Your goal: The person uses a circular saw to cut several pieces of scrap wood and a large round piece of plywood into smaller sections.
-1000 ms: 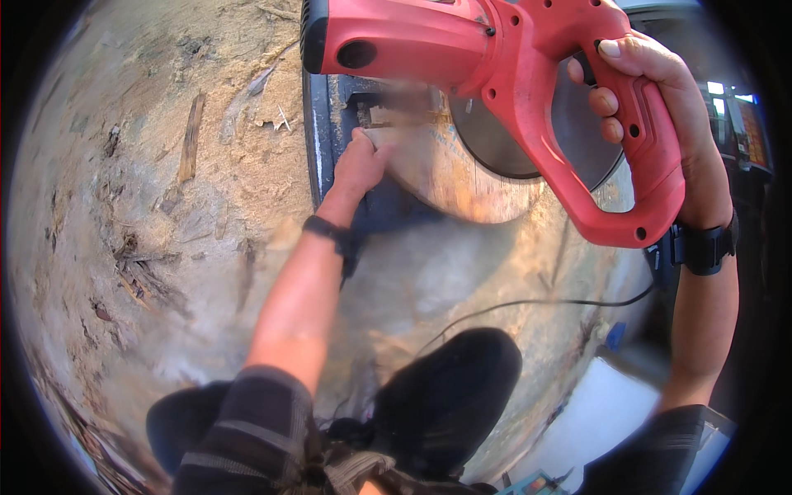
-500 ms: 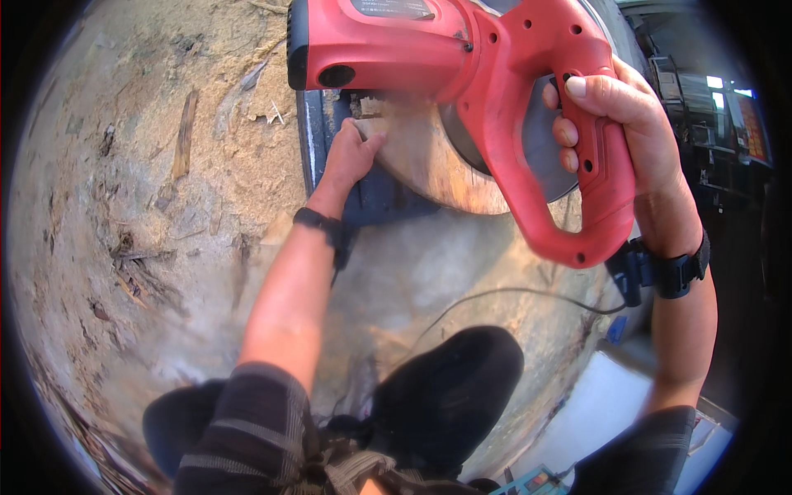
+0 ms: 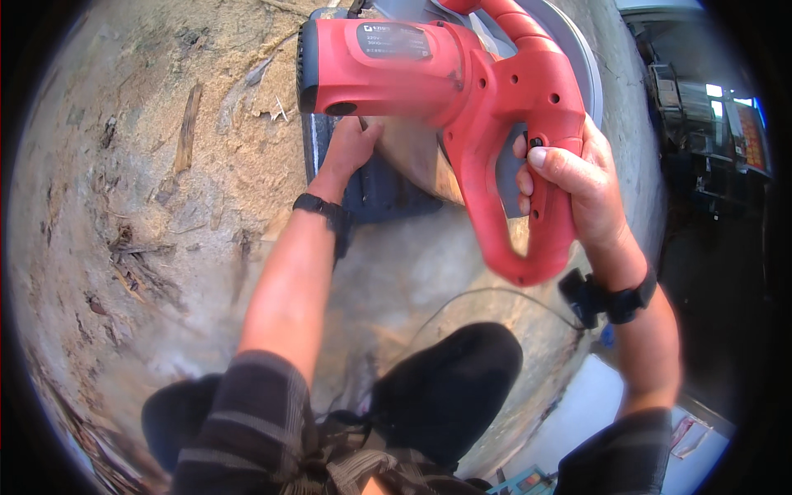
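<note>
A red miter saw (image 3: 388, 78) with a grey blade guard (image 3: 577, 41) fills the upper middle. My right hand (image 3: 590, 186) is wrapped round its loop handle, thumb by the switch. Under the motor, a piece of wood (image 3: 417, 165) with a curved edge lies over the saw's dark base (image 3: 384, 198). My left hand (image 3: 351, 153) grips the wood's left end, thumb against it; some of its fingertips are hidden beneath the motor. The saw head covers much of the wood, and I cannot make out where the blade meets it.
Sawdust (image 3: 247, 91) and wood splinters (image 3: 188, 128) litter the concrete floor on the left. A thin black cord (image 3: 495, 290) curves across the floor between the saw and my knee (image 3: 454, 379). Dark shelving (image 3: 701, 157) stands at the far right.
My right hand has brought the saw's handle down toward me and to the left. The saw head now hides more of the wood. My left hand has stayed nearly in place.
</note>
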Available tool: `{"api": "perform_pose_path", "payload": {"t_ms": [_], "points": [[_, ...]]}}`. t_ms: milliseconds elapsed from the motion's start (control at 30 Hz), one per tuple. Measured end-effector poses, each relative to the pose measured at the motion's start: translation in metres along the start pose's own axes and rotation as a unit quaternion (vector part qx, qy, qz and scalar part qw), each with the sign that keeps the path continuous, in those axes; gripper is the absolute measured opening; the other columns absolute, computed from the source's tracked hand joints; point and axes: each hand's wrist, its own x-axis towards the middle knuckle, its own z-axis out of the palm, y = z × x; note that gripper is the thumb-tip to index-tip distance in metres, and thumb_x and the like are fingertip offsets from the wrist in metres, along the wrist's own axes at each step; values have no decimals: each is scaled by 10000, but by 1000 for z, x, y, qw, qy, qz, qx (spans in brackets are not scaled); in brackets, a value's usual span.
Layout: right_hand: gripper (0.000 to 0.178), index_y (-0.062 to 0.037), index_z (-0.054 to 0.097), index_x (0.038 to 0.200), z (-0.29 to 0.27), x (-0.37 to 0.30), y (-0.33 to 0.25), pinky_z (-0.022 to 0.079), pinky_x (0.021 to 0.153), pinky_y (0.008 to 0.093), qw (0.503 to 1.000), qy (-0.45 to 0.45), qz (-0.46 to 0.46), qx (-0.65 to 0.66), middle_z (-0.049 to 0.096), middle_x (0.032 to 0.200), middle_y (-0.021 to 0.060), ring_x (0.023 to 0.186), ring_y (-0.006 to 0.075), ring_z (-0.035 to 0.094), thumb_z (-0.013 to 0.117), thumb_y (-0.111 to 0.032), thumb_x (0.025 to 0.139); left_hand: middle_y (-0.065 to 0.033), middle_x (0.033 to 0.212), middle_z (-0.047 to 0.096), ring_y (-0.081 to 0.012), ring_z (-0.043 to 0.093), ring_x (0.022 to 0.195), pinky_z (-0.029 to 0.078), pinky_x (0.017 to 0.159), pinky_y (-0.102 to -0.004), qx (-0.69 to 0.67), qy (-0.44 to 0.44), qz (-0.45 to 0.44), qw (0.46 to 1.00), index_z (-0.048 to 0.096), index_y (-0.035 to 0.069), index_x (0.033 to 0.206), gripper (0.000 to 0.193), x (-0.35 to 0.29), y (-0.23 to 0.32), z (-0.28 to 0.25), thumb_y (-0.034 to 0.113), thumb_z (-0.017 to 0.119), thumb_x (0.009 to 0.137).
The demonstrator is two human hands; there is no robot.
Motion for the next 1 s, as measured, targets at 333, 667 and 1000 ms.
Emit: {"api": "perform_pose_path", "payload": {"t_ms": [333,667,1000], "points": [[443,5,427,1114,4,-4,17,464,599,233,1000,22,5,17,537,842,48,675,101,531,589,-87,712,-84,968,600,-154,547,911,427,790,-302,-55,-29,-2,998,555,-3,1058,271,5,-9,0,120,577,818],[451,-17,381,1144,13,-13,52,476,627,255,999,17,-25,26,519,900,68,703,115,536,576,-71,741,-102,1101,561,-184,519,1014,414,873,-331,-38,-1,137,990,522,25,1129,287,6,-19,4,113,546,857],[526,-23,331,1189,37,-20,117,491,496,257,992,69,-78,64,510,837,73,584,131,544,563,-53,718,-109,1094,562,-198,519,1031,421,885,-324,-61,9,136,989,540,42,1079,244,3,-12,4,65,539,836]]}}
